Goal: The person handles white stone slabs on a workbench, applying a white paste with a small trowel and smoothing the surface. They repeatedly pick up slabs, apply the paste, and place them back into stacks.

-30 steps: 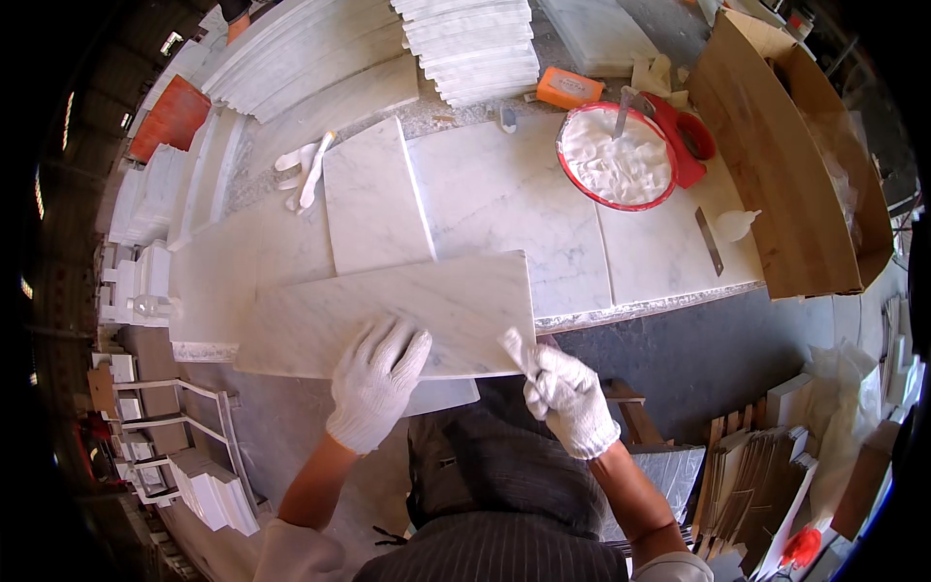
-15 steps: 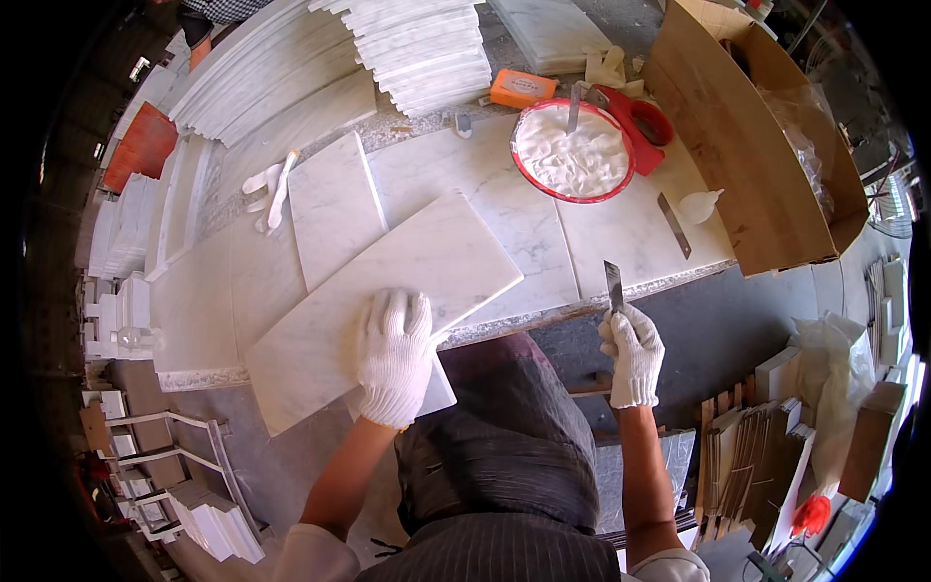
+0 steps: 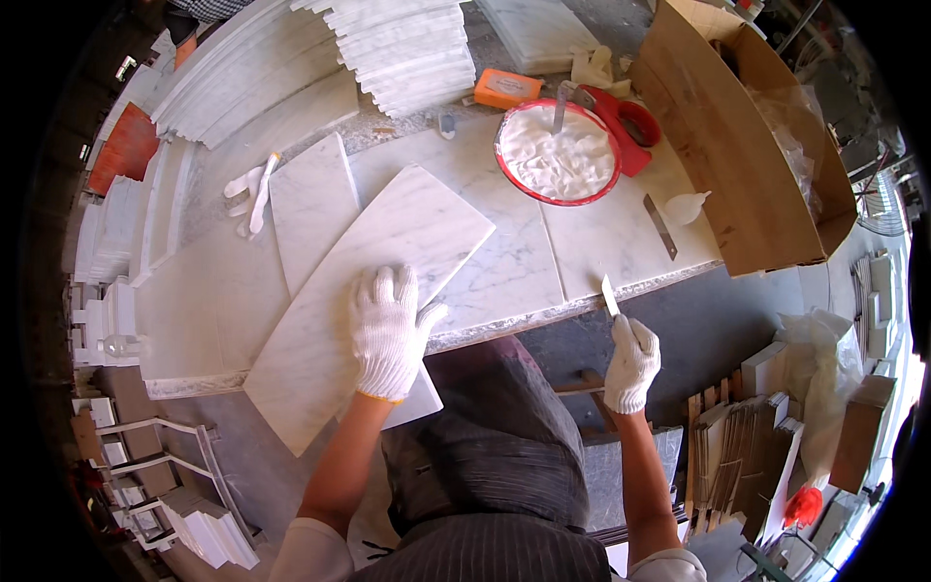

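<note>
My left hand [image 3: 388, 330], in a white knitted glove, lies spread on a white marble tile [image 3: 417, 218]. The tile rests slantwise over other slabs, its near corner jutting past the table's front edge. Under it, a second tile [image 3: 312, 189] shows at the far left, and a pale corner [image 3: 415, 400] pokes out beside my left wrist. My gloved right hand [image 3: 632, 364] is closed round a thin scraper blade [image 3: 609, 296], held upright just off the front edge. Beyond it stands a red-rimmed bowl [image 3: 572, 202] of white paste, with another blade [image 3: 560, 109] stuck in.
A flat metal scraper [image 3: 659, 228] lies beside a cardboard box [image 3: 722, 165] at the right. A red tape dispenser [image 3: 626, 131] and an orange box [image 3: 507, 88] sit near the bowl. Stacked marble pieces [image 3: 402, 48] stand behind. A white glove [image 3: 256, 199] lies at the left.
The marble tile has turned counter-clockwise under my left hand, whose fingers are now more spread. The scraper blade in my right hand has tilted, its face now bright. The whole view has shifted slightly.
</note>
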Demonstrator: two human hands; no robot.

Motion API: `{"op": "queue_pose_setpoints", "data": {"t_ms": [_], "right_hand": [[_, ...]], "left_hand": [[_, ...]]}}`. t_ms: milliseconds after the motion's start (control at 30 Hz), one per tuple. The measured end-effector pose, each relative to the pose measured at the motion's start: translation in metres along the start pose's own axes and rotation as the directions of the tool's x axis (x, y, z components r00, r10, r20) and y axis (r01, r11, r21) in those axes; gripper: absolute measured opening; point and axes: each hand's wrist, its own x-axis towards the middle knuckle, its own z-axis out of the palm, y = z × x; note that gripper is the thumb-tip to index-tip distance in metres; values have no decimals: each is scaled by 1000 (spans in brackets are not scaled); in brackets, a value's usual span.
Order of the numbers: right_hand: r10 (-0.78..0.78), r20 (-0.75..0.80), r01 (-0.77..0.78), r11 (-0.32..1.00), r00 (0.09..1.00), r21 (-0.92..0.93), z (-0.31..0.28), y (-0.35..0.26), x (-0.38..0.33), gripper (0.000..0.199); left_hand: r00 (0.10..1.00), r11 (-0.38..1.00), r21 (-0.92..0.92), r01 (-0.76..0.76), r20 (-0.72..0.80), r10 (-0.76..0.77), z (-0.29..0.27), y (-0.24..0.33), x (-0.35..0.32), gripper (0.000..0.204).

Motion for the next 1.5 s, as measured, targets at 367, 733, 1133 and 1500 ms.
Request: {"op": "queue_pose_setpoints", "data": {"t_ms": [367, 733, 1133, 1500], "right_hand": [[663, 518, -708, 24, 540, 706, -31, -84, -15, 30], [358, 584, -684, 335, 728, 648, -20, -131, -24, 26], [320, 415, -524, 558, 852, 644, -38, -111, 48, 18], [-348, 225, 378, 920, 910, -106, 26, -86, 189, 15]], "left_hand": [[996, 848, -526, 60, -25, -86, -21, 24, 0, 47], [778, 187, -786, 590, 615, 129, -27, 80, -28, 22], [838, -31, -838, 545, 543, 49, -39, 32, -59, 18], [854, 482, -788, 384, 501, 138, -68, 15, -124, 32]]}}
